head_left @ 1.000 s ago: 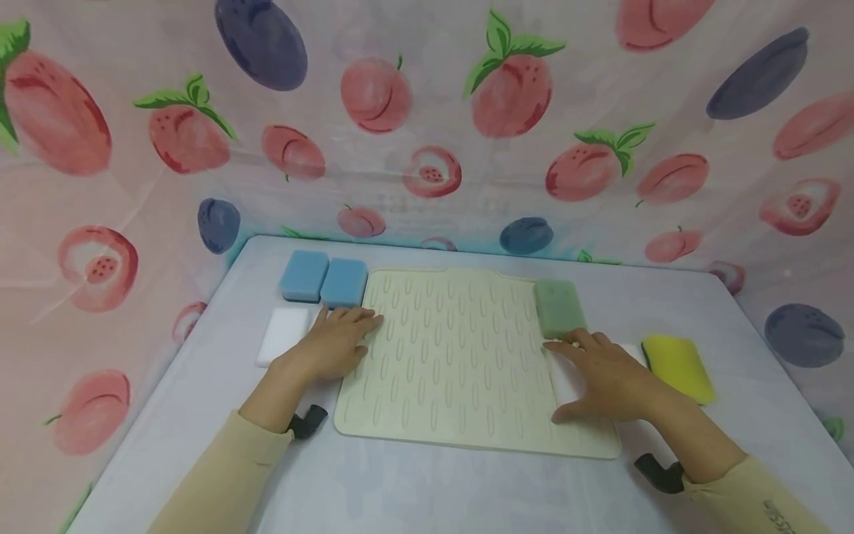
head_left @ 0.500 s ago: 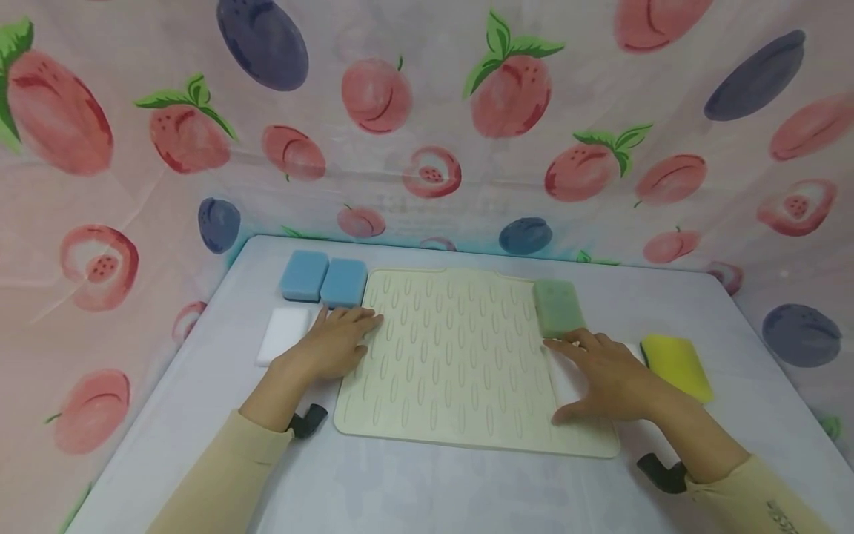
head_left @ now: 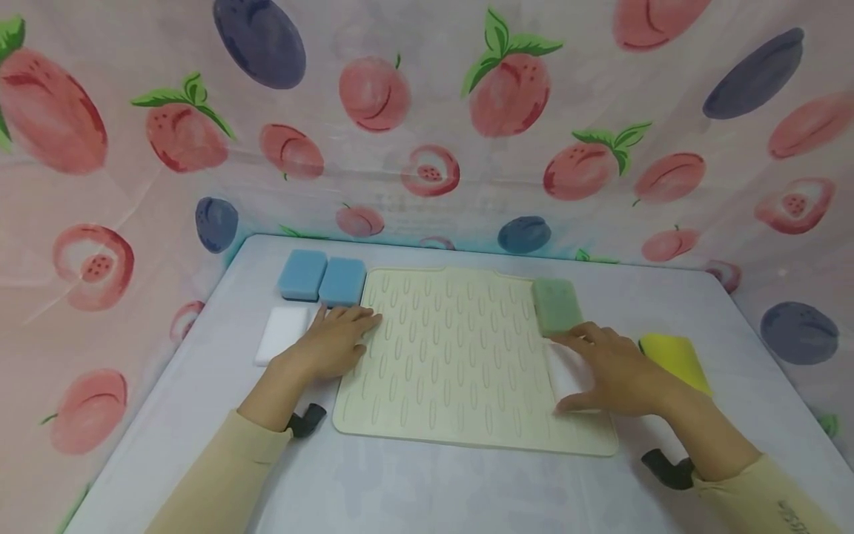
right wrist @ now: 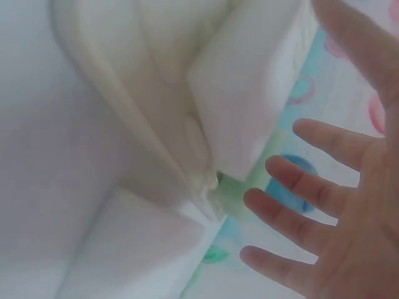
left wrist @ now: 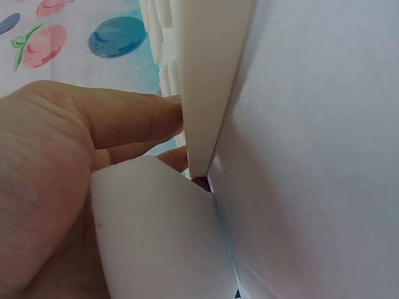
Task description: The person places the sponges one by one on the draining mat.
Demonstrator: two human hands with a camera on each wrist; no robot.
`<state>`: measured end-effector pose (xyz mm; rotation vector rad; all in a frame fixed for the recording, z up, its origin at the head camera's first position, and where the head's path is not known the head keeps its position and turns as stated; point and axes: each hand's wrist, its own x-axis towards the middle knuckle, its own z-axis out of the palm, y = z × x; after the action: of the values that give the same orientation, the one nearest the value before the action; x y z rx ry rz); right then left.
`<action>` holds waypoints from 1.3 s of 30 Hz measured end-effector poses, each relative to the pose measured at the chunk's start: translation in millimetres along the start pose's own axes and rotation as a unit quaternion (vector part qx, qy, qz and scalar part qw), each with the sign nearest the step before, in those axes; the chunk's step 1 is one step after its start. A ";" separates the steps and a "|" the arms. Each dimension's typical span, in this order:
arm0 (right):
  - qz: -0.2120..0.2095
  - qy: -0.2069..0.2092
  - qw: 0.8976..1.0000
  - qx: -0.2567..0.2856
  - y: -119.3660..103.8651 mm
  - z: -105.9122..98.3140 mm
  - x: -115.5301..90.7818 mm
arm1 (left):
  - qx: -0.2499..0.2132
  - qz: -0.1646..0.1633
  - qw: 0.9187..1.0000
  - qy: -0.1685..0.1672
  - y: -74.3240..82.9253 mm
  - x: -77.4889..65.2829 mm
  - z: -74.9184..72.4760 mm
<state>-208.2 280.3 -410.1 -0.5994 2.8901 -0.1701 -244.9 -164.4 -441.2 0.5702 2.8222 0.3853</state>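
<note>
A cream drying mat [head_left: 454, 356] with raised oval ridges lies flat on the table. My left hand [head_left: 333, 341] rests at its left edge, fingertips touching the rim. Close under that palm, in the left wrist view, is a white sponge block [left wrist: 156, 230]. Over the mat's right side my right hand [head_left: 623, 371] spreads its fingers, holding nothing. Between its thumb and fingers shows another white sponge block [head_left: 565, 374], sitting on the mat and apart from the fingers in the right wrist view. A green sponge [head_left: 557, 305] sits at the mat's upper right, near the right fingertips.
Two blue sponges [head_left: 302, 274] stand side by side beyond the left hand. A white block [head_left: 280, 334] lies left of that hand. Right of the mat are a yellow sponge [head_left: 677, 361] and a white block [right wrist: 131, 243]. Fruit-patterned cloth [head_left: 427, 111] rises behind the table [head_left: 427, 489].
My right hand has shifted slightly right, away from the white sponge block on the mat, which now shows more. The left hand has stayed in place.
</note>
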 end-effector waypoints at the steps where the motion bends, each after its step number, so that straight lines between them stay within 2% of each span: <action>1: 0.001 0.001 1.000 0.002 0.2 -2.4 -0.4 | 0.000 0.000 1.000 0.000 -0.2 -0.1 0.0; 7: -0.001 0.006 1.000 0.029 7.9 -17.7 -6.3 | -0.002 0.000 1.000 -0.001 -1.0 -1.0 -0.3; 13: -0.008 0.008 0.999 0.037 27.8 -24.6 -14.0 | -0.006 0.001 1.000 -0.001 -0.4 -1.4 -1.0; 18: -0.010 0.003 0.999 0.035 41.6 -24.0 -17.3 | -0.006 0.003 1.000 0.001 -0.2 -1.5 -0.7; 29: 0.034 -0.028 0.999 0.017 51.9 -17.0 -20.6 | -0.005 0.002 1.000 0.004 -0.8 -0.7 -1.4; 39: 0.028 -0.025 0.999 0.000 56.3 -10.0 -24.0 | -0.008 0.001 1.000 0.003 -0.3 -0.7 -2.5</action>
<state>-210.1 342.1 -404.9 -0.5147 2.8555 -0.1465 -245.1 -165.5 -438.8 0.5699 2.8210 0.4096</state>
